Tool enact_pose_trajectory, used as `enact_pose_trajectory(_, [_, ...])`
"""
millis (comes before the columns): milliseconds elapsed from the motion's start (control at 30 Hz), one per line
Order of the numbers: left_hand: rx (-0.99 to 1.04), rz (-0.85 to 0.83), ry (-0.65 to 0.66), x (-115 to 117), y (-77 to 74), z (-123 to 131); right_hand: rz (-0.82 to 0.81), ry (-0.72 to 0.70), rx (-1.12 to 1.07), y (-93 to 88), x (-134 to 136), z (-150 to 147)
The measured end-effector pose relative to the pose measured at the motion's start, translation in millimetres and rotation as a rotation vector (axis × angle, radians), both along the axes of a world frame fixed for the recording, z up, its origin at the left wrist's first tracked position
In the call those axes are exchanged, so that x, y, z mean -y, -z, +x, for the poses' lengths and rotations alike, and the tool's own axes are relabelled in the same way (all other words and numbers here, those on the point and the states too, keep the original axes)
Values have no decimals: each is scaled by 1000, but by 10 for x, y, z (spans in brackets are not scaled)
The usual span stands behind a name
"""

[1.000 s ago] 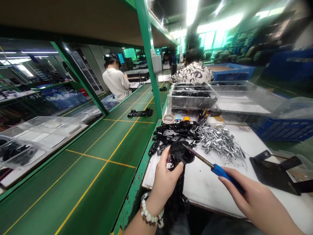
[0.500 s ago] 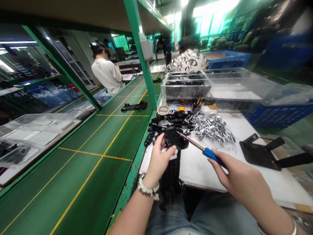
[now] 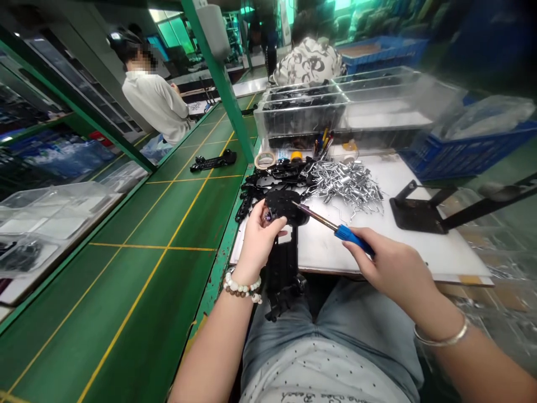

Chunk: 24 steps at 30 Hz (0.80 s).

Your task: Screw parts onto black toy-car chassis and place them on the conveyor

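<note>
- Screwdriver: bright blue handle, metallic shaft with a bronze-purple tinge
- Long part: black
- Loose parts on the table: mostly black
- Small rods: shiny silver
- Table: white
- Belt: deep green, crossed by yellow lines in a grid
- Post: green
- Tape roll: tan
- Metal stand: black
- Crate: blue
- Bead bracelets: whitish and brown beads
- Bangle: silver
- Jeans: faded blue
- Wearer's shirt: white, black dots, dark lettering
- Seated co-worker's top: whitish, dark swirling pattern
- Other co-worker's top: plain white
</note>
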<state>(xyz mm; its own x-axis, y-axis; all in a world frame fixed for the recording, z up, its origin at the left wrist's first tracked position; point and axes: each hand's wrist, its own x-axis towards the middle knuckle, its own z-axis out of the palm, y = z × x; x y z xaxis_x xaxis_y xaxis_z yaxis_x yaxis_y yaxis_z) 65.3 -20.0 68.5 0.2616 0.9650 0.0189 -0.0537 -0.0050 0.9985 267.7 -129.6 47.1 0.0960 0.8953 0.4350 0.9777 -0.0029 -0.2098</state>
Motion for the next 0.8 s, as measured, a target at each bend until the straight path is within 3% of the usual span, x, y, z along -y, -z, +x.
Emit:
enact_pose_trajectory(633, [-17,-10,22,62,38,78,-93,-56,-30,41,29,27])
enact_pose_trajectory(800, [-32,3,37,41,62,66,-24,-62,133,71,24,12])
